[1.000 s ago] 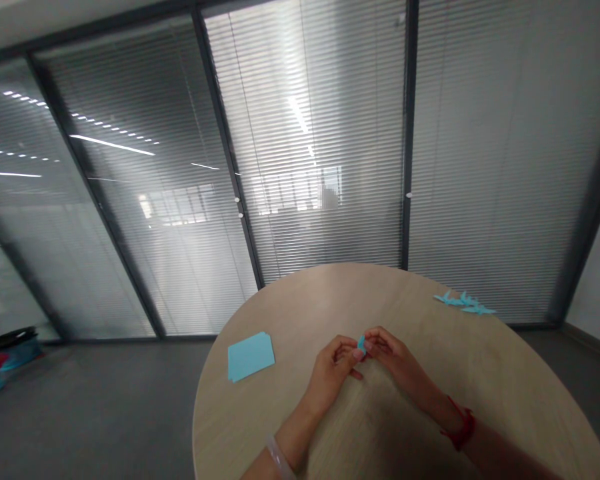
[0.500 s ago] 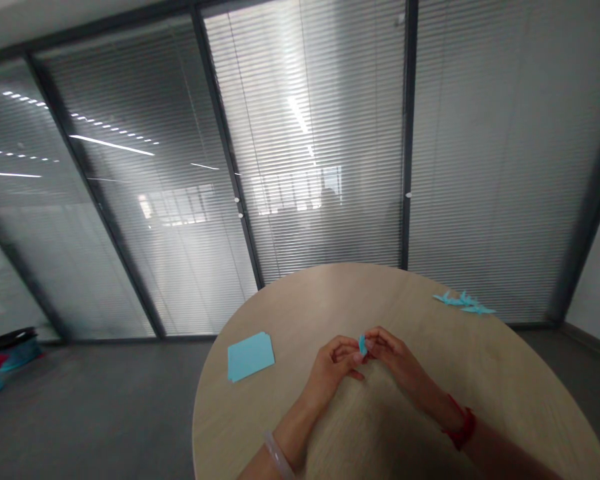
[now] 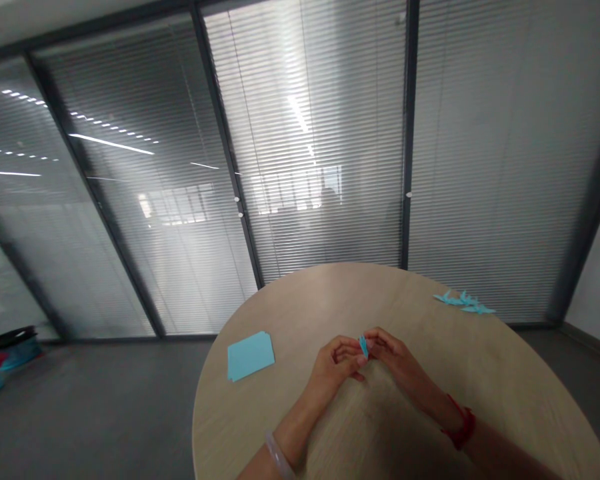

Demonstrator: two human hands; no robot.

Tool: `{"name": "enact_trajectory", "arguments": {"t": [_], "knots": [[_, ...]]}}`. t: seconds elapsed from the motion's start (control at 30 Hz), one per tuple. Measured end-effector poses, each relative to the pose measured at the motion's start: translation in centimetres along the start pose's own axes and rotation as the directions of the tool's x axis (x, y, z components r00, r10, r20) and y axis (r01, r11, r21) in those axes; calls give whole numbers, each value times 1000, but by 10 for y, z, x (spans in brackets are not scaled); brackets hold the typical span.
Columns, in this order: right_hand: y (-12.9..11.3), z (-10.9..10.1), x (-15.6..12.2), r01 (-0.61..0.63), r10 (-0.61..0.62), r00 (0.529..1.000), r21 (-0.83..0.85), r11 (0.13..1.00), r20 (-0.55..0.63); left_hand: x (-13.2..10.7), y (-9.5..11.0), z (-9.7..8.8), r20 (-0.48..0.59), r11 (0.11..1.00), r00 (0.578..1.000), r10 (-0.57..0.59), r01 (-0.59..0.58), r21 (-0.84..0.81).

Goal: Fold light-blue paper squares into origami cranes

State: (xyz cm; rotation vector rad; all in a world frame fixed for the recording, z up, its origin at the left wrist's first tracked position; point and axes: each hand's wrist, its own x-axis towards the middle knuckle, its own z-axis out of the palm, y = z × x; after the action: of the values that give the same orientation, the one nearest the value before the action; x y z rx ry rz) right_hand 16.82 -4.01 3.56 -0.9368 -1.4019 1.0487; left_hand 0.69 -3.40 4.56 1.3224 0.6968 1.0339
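While the left hand (image 3: 336, 368) and right hand (image 3: 396, 353) curl together above the round pale-wood table (image 3: 290, 307), their nearly closed fingertips pinch a small folded piece of light-blue paper (image 3: 363, 345). A flat stack of blue paper squares (image 3: 250, 356) lies left of them on the table; folded blue paper shapes (image 3: 464, 301) lie near its far right edge.

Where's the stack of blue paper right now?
In the head view, the stack of light blue paper lies flat on the round wooden table, near its left edge, to the left of the person's left hand and not touching it.
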Motion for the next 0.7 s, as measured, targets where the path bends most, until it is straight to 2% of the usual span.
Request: {"name": "enact_trajectory", "arguments": {"t": [0.3, 0.5, 0.7], "knots": [[-2, 0, -1, 5, -5, 1000, 3, 1000, -4, -2, 1, 0, 20, 999, 999, 26, -26, 27], [11, -2, 2, 23, -22, 998, 7, 1000, -64, -1, 0, 1, 12, 997, 999, 35, -36, 74], [15, -1, 1, 13, -30, 993, -140, 990, -117, -2, -3, 1, -28, 974, 996, 90, -82, 210]]}}
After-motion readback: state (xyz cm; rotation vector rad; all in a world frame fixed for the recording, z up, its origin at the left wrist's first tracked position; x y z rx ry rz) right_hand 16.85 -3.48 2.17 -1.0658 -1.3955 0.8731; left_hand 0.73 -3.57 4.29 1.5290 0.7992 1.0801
